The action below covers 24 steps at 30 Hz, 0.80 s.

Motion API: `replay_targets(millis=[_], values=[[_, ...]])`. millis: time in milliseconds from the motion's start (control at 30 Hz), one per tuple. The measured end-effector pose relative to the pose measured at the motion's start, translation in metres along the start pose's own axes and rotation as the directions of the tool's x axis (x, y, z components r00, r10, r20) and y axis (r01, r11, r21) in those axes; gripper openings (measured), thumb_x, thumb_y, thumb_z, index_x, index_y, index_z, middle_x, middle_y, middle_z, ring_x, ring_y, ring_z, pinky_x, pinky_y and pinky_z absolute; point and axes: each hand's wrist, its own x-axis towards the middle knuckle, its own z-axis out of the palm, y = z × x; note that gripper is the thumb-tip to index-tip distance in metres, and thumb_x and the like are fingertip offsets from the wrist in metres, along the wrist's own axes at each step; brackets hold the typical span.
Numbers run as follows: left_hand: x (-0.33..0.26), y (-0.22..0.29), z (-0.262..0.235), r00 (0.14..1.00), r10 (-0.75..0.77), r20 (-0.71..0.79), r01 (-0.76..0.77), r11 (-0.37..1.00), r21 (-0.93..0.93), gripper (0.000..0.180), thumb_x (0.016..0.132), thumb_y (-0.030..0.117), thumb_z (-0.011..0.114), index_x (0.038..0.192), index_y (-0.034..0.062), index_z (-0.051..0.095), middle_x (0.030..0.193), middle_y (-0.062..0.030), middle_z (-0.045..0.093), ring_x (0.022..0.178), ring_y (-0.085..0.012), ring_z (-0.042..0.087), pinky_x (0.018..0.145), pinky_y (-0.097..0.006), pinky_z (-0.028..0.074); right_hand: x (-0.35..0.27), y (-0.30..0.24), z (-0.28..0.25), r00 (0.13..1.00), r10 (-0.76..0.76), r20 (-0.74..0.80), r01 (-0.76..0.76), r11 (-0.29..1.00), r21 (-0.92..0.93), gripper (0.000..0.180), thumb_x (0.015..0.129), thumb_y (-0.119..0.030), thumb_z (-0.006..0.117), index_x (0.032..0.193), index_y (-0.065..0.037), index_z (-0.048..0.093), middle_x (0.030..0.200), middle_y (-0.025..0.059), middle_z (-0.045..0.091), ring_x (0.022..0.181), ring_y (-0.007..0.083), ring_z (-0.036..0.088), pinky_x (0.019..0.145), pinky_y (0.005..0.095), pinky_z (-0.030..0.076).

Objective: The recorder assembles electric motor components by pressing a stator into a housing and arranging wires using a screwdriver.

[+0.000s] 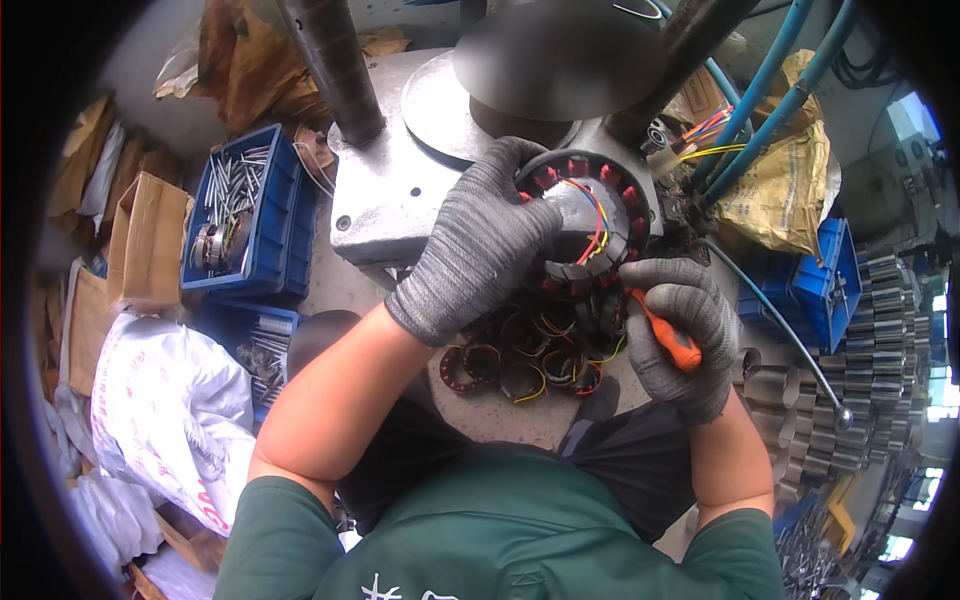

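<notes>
In my gloved left hand point(492, 235) is a ring-shaped motor stator point(632, 212), gripped at its left side and held in front of the metal press base. Dark red windings line its inside, and red, blue and yellow wires point(601, 225) hang across its opening. My right hand point(683, 325), also in a grey glove, is closed around an orange-handled screwdriver point(672, 335). The fingertips of that hand are by the stator's lower right rim. Whether the tool's tip touches the stator is hidden.
Several wound stators point(522, 365) lie on the floor beneath my hands. Blue bins point(290, 235) with metal rods stand at left, beside a white sack point(170, 410). The press base point(385, 205) and its posts are ahead. Metal cylinders point(850, 400) are stacked at right, near blue hoses point(770, 75).
</notes>
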Motion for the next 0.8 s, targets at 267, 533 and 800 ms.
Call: replay_targets(millis=[267, 533, 800], values=[[-0.001, 0.003, -0.001, 1.000, 0.019, -0.008, -0.017, 0.990, 0.142, 0.051, 0.081, 0.009, 0.065, 0.130, -0.0003, 0.058, 0.103, -0.0103, 0.069, 0.079, -0.0141, 0.067, 0.074, -0.030, 0.058, 0.002, -0.010, -0.009, 0.999, 0.023, 0.047, -0.026, 0.997, 0.066, 0.046, 0.073, 0.010, 0.073, 0.112, -0.007, 0.057, 0.112, 0.0204, 0.070, 0.090, 0.0300, 0.074, 0.077, 0.0383, 0.061], [0.004, -0.001, -0.008, 0.999, -0.028, -0.035, 0.028, 1.000, 0.003, 0.047, 0.081, 0.006, 0.065, 0.128, -0.0003, 0.059, 0.095, -0.0093, 0.067, 0.072, -0.0130, 0.066, 0.064, -0.027, 0.057, -0.006, -0.024, -0.026, 0.955, 0.286, -0.077, -0.174, 0.752, 0.636, 0.032, 0.084, 0.005, 0.069, 0.111, -0.006, 0.055, 0.116, 0.0241, 0.065, 0.093, 0.0273, 0.071, 0.084, 0.0390, 0.060], [0.007, -0.005, -0.009, 0.996, -0.087, 0.018, 0.088, 0.988, -0.126, 0.050, 0.082, 0.010, 0.065, 0.129, -0.0054, 0.056, 0.104, -0.0150, 0.068, 0.091, -0.0182, 0.067, 0.079, -0.031, 0.057, -0.007, -0.011, -0.030, 0.976, 0.186, -0.112, -0.127, 0.907, 0.403, 0.034, 0.086, 0.010, 0.067, 0.117, -0.001, 0.061, 0.131, 0.0257, 0.060, 0.108, 0.0311, 0.068, 0.093, 0.0425, 0.058]])
